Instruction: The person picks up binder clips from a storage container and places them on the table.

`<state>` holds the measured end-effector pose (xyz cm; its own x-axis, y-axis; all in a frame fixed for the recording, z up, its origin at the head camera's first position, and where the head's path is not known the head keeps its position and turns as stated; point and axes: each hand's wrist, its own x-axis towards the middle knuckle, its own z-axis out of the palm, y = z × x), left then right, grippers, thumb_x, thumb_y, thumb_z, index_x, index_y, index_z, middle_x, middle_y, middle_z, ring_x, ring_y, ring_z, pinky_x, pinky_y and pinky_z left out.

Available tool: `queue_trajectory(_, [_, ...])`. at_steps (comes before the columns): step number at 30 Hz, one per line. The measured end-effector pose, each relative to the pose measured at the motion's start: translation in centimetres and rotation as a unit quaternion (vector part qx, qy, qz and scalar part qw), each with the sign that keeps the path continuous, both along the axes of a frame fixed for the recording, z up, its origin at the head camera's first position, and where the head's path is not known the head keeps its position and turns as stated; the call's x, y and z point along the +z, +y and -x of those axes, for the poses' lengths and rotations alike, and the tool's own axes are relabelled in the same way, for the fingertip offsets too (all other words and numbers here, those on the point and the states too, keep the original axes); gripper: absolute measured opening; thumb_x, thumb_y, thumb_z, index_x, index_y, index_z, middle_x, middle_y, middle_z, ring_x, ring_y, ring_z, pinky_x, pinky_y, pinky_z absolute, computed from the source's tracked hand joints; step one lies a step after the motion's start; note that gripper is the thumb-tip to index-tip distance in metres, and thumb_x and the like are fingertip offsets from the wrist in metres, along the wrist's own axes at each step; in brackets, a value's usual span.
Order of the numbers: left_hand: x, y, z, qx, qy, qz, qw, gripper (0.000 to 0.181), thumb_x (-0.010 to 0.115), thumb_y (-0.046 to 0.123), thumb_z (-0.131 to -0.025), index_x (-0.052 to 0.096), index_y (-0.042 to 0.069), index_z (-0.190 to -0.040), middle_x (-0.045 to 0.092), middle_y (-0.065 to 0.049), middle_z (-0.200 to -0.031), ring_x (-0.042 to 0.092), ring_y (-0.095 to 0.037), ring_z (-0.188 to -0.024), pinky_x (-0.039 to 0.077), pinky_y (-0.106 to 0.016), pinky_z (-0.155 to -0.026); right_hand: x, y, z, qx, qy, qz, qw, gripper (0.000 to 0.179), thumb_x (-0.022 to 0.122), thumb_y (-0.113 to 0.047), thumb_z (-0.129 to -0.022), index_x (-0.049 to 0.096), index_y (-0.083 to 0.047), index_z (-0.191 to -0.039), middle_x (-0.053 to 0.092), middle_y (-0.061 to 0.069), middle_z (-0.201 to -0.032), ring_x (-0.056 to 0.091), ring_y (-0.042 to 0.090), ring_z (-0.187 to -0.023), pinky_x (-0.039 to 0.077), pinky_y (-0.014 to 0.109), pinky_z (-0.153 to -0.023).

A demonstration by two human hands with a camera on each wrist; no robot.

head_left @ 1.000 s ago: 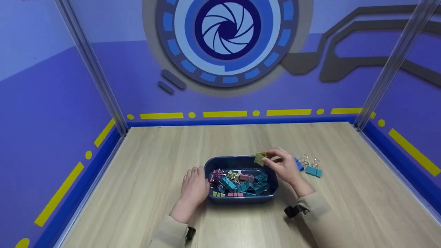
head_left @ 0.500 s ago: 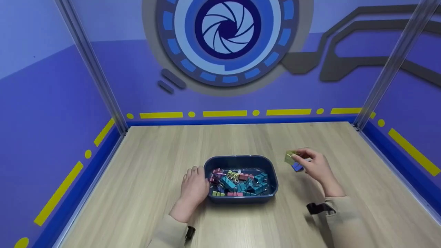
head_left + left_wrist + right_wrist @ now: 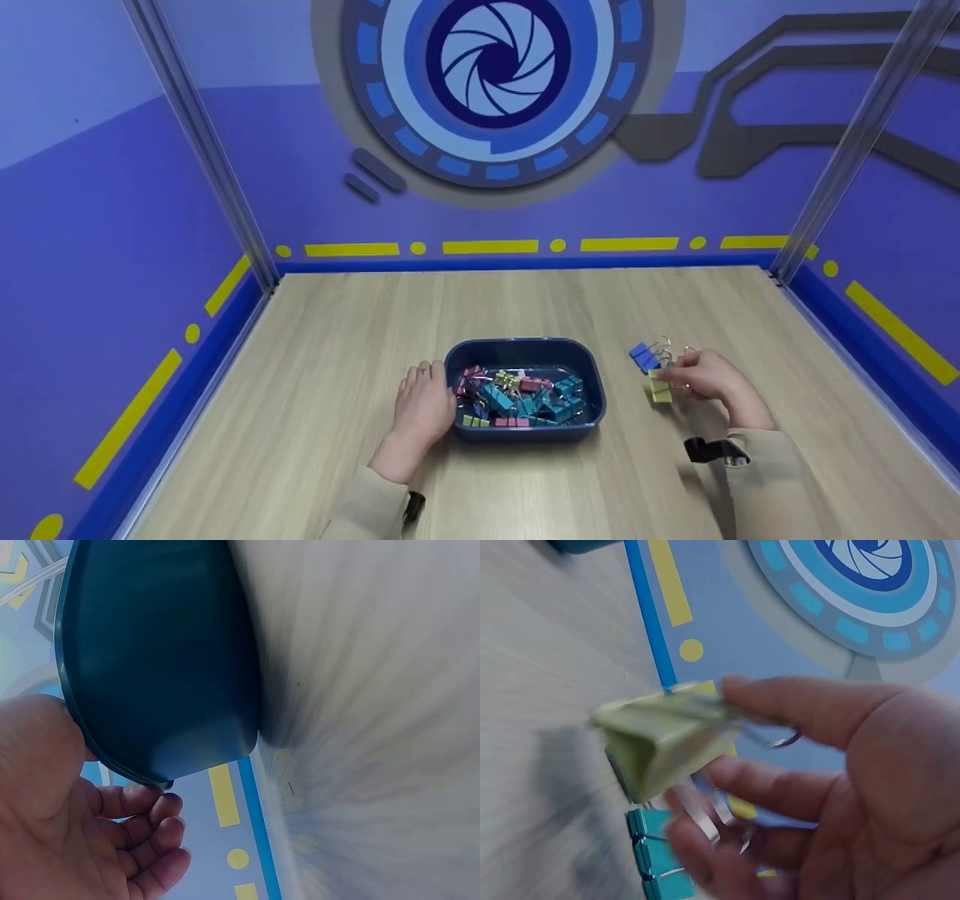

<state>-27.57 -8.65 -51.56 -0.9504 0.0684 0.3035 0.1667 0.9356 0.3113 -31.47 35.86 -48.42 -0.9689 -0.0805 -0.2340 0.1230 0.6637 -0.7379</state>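
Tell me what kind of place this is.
Probably a purpose-built booth for recording tabletop work: printed blue-purple wall panels enclose a wood-grain table, with grey posts at the back corners.

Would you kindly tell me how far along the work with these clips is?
Done, it seems: a blue clip and a teal clip lie on the table, outside the bin. In hand: a yellow clip, pinched by the right hand. Remaining, probably: the many clips inside the bin.

Yellow-green clip point(image 3: 660, 388) in right hand point(image 3: 709, 374)
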Motion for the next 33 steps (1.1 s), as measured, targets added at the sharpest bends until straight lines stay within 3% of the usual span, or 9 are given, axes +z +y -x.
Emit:
queue_trajectory(5, [0.0,-0.1,-0.1,-0.002,0.016,0.004,0.9999,0.032,0.068,0.015,-0.093,0.057,-0.003,-0.117,0.062,-0.019,-0.107,0.057,-0.035,-0.102,0.047,-0.047,-0.087,-0.3,0.4,-0.1,-0.016,-0.065,0.007,0.9977,0.029,0.071,-0.027,-0.093,0.059,-0.014,-0.069,0.060,-0.007,-0.062,0.051,0.004,-0.052,0.042,0.021,-0.051])
queue_trajectory(11, [0.0,-0.1,-0.1,-0.004,0.021,0.011,0.9997,0.032,0.068,0.015,-0.093,0.056,-0.002,-0.117,0.061,-0.019,-0.106,0.057,-0.035,-0.101,0.047,-0.046,-0.086,-0.7,0.9,0.0,-0.022,-0.083,-0.042,0.9954,0.032,0.070,-0.034,-0.092,0.062,-0.016,-0.067,0.059,-0.006,-0.063,0.048,0.006,-0.054,0.042,0.024,-0.053])
queue_trajectory(22, [0.0,-0.1,-0.1,-0.005,0.024,0.004,0.9997,0.031,0.068,0.014,-0.092,0.056,-0.003,-0.115,0.061,-0.020,-0.105,0.058,-0.036,-0.100,0.047,-0.048,-0.086,-1.1,1.3,0.1,-0.043,-0.064,-0.081,0.9937,0.030,0.070,-0.032,-0.089,0.064,-0.010,-0.069,0.056,-0.003,-0.062,0.048,0.010,-0.055,0.038,0.026,-0.052])
queue_trajectory(33, [-0.2,-0.1,-0.1,-0.005,0.024,0.000,0.9997,0.032,0.068,0.013,-0.091,0.056,-0.003,-0.116,0.061,-0.020,-0.107,0.057,-0.037,-0.103,0.047,-0.048,-0.087,-1.4,1.7,0.1,-0.053,-0.021,-0.117,0.9915,0.037,0.072,-0.032,-0.086,0.052,-0.014,-0.061,0.045,-0.005,-0.058,0.043,0.010,-0.053,0.036,0.026,-0.052])
